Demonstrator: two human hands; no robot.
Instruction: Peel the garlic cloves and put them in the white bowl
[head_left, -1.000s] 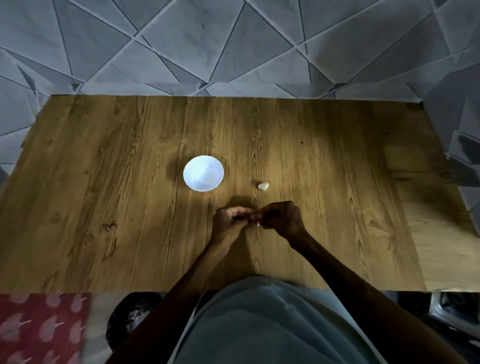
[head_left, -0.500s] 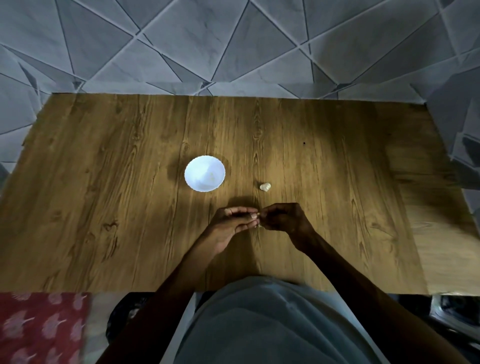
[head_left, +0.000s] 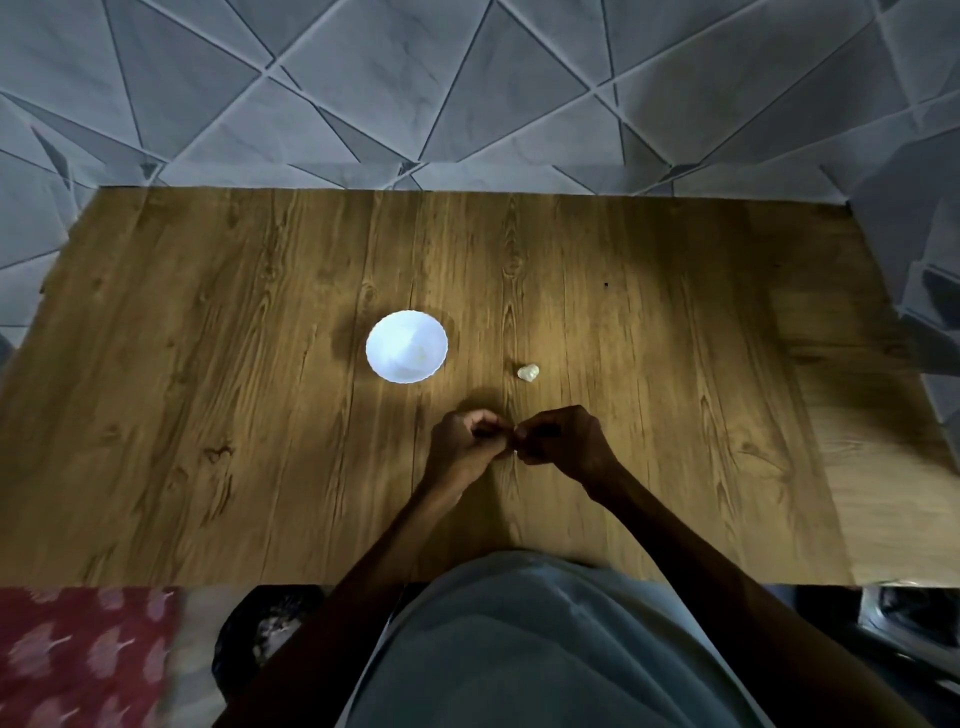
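The 2 hands meet over the middle of the wooden tabletop (head_left: 208, 364), nearer its close edge than its far one. The left hand (head_left: 465, 449) and the right hand (head_left: 566, 441) both have their fingers curled, fingertips touching. Each grip is pinched together on the same small thing. Only a pale speck (head_left: 514, 453) of it shows between the fingers, too small to make out.

1 garlic clove (head_left: 528, 372) lies loose on the wood just beyond the right hand, apart from it. The white bowl (head_left: 407, 346) stands upright beyond the left hand, to the left of the clove, with a gap of wood between them. What lies in the bowl cannot be told through the glare.

Wide stretches of wood run from the bowl to the tabletop's left edge and from the clove to its right side, where a lighter strip of board (head_left: 883, 493) adjoins it. A deep band of wood also lies between the bowl and the far edge, which meets a grey tiled floor (head_left: 467, 104) of triangular slabs. The near edge sits against the person's pale garment (head_left: 519, 649), and both forearms cross it. Below that edge at the left lies a red patterned cloth (head_left: 78, 660).
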